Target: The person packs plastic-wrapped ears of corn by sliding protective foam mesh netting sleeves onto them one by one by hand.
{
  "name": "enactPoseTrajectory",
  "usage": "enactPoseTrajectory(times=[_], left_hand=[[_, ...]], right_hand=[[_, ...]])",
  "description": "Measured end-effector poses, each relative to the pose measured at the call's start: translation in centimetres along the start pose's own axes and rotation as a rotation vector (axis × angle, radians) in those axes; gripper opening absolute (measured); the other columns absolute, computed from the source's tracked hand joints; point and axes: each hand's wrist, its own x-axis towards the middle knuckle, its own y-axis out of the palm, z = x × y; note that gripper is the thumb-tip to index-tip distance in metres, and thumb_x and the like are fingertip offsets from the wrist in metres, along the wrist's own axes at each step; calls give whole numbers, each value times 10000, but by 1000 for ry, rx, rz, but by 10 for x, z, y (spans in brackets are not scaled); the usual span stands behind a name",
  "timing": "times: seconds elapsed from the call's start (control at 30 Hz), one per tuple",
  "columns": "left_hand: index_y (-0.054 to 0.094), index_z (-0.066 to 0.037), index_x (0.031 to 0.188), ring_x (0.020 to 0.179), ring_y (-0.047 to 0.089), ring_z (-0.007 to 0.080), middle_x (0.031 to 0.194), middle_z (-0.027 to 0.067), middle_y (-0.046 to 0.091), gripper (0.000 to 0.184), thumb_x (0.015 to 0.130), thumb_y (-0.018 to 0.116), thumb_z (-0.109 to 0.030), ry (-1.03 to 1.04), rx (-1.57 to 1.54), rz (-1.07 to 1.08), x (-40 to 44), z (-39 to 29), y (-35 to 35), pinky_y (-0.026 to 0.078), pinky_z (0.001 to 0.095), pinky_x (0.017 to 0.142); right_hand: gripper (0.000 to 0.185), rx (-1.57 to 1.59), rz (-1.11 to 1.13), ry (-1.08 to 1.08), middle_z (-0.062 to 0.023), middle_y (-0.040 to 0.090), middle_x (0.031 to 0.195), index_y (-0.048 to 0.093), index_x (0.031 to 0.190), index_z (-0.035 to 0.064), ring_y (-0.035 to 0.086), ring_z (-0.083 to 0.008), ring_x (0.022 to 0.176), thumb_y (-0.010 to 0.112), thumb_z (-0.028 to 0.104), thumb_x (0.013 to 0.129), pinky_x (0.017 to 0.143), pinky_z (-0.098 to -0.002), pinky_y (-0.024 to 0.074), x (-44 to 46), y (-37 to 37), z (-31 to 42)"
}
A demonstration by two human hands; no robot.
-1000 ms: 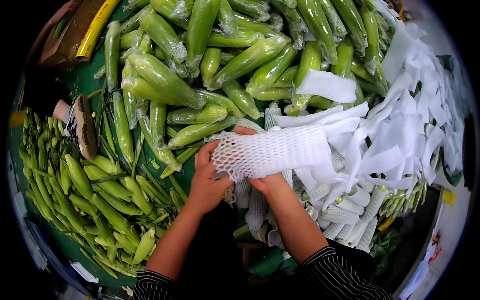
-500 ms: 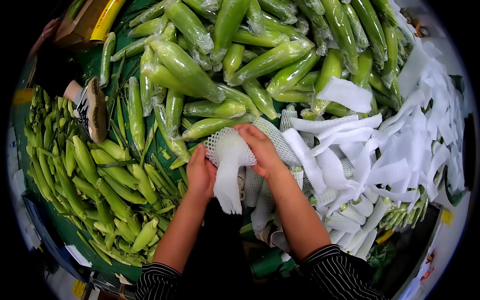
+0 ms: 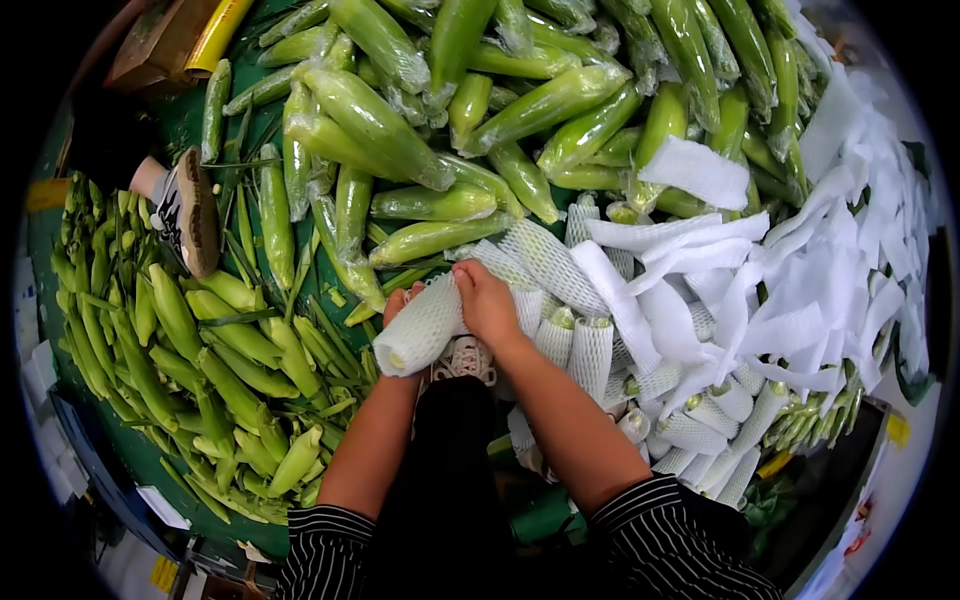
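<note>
A foam-net-sleeved ear of corn (image 3: 418,325) is held between my two hands, tilted with one end toward me and to the left. My right hand (image 3: 488,308) is closed around its far right end. My left hand (image 3: 398,302) grips it from the left side and beneath; most of those fingers are hidden behind the sleeve. A pale green tip shows inside the sleeve's near opening. Just right of my hands lie several sleeved ears of corn (image 3: 590,360). Beyond my hands is a heap of film-wrapped green corn ears (image 3: 430,243).
Loose white foam sleeves (image 3: 800,300) pile up at the right. Unwrapped corn ears (image 3: 220,390) heap on the green floor at the left. Another person's shoe (image 3: 190,215) stands beside them. A cardboard box (image 3: 160,45) and a yellow roll (image 3: 217,38) are at the upper left.
The foam sleeve hung limp and bunched between my hands before; now it is stretched along the ear of corn. My hands have moved slightly left and down, with my right hand turned over.
</note>
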Motion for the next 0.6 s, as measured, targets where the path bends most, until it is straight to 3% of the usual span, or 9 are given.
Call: enactPoseTrajectory(times=[0.07,0.1,0.13,0.17,0.2,0.3,0.43,0.53,0.6], left_hand=[[463,-96,838,717,564,165,812,62,568,221,988,625,-92,300,707,-75,3,7,-10,490,327,618],[464,-90,840,715,555,167,817,67,569,219,978,634,-81,447,1060,-115,6,11,-17,485,326,625],[535,-59,946,704,580,200,852,88,605,128,965,646,-119,301,1051,-119,-2,4,-16,489,335,626],[576,-36,1126,834,630,233,971,96,644,223,975,631,-191,931,1694,96,-15,-3,-11,502,387,719],[562,-32,1220,967,624,262,1077,105,644,306,986,606,-224,716,1556,187,-21,0,-17,492,415,821],[603,-48,1210,946,653,286,1067,124,674,295,973,588,-222,333,1661,372,-74,-14,-44,513,408,816],[658,-69,1197,918,691,318,1053,149,714,299,956,565,-220,-198,1965,313,-159,-97,-86,540,399,809],[691,-63,1156,863,714,328,988,150,736,285,953,570,-222,-102,1902,-87,-139,-169,-34,547,389,774],[684,-17,1120,771,716,313,913,150,732,304,994,581,-274,94,1622,-279,-84,-195,-16,534,377,706]], right_hand=[[259,-86,-36,37,-240,704,952,658,1137,73,673,-431,879,596,283,1000,804,-455,529,-3,3,8],[257,-28,-13,11,-227,707,963,660,1126,58,674,-422,888,598,271,999,809,-446,529,-5,2,11],[255,28,9,-13,-214,709,975,662,1116,43,674,-413,897,600,260,997,815,-436,529,-9,-2,17],[254,84,29,-32,-201,712,986,665,1105,28,675,-404,905,603,249,996,820,-427,529,-11,-6,24],[235,73,65,-139,-190,708,1006,668,1094,31,670,-394,929,622,229,975,831,-423,526,-15,-7,31],[195,-40,167,-392,-158,690,1076,678,1056,44,644,-367,1010,677,167,904,871,-408,513,-33,-4,41],[199,-276,76,-548,-122,640,1193,686,994,64,560,-358,1156,730,86,801,969,-435,462,-32,-10,41],[235,-234,20,-596,-136,635,1218,681,1035,55,549,-374,1175,728,85,807,1001,-482,438,-41,-35,50],[244,-259,-20,-567,-126,633,1233,679,1051,60,542,-373,1192,718,86,812,1005,-476,433,-45,-50,50]])
